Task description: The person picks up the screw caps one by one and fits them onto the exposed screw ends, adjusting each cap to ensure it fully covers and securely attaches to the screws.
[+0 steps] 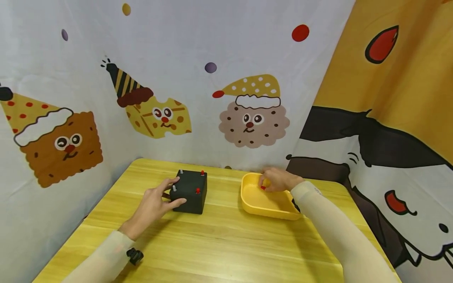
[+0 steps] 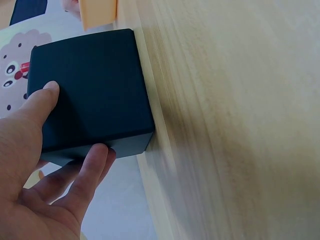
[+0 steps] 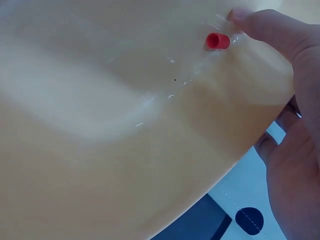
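Observation:
A black box [image 1: 191, 196] stands on the table with grey pegs [image 1: 174, 188] along its left and red pegs [image 1: 197, 191] along its right. My left hand [image 1: 155, 200] grips its left part, thumb on the front face and fingers spread on other sides. In the left wrist view the thumb [image 2: 49, 95] lies flat against the box's dark face. My right hand [image 1: 277, 179] reaches over the far side of a yellow tray [image 1: 270, 212]. Beside its thumb tip, a small hollow red cap [image 3: 218, 41] lies on the tray's inner surface. The other right fingers are partly hidden.
The yellow wooden table [image 1: 212, 247] carries the box at left and the tray at right. A cartoon-printed cloth [image 1: 198, 39] hangs right behind the table. Below the left hand, a black wrist device [image 1: 135, 256] sits at the sleeve.

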A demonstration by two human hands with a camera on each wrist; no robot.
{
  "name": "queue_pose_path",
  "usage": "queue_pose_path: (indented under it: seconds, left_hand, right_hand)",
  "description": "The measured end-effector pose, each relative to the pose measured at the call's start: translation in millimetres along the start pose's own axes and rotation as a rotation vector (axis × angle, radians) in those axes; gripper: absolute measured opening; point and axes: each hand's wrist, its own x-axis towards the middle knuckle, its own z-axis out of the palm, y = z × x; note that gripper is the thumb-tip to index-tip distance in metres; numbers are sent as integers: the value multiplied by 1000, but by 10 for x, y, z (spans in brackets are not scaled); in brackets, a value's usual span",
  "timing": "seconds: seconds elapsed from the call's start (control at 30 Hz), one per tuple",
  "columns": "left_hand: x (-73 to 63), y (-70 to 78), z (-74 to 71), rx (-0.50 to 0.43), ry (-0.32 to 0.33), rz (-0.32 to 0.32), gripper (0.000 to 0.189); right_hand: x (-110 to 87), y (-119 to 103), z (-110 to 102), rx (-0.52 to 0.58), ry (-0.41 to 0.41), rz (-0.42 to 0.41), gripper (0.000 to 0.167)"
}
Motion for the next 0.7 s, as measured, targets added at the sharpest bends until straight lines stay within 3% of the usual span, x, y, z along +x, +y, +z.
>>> queue_pose_path:
  seconds: [0.7]
  left_hand:
    - [2, -5, 1, -2, -10, -15, 75]
  right_hand:
    - [31, 21, 14, 16, -7, 13, 17]
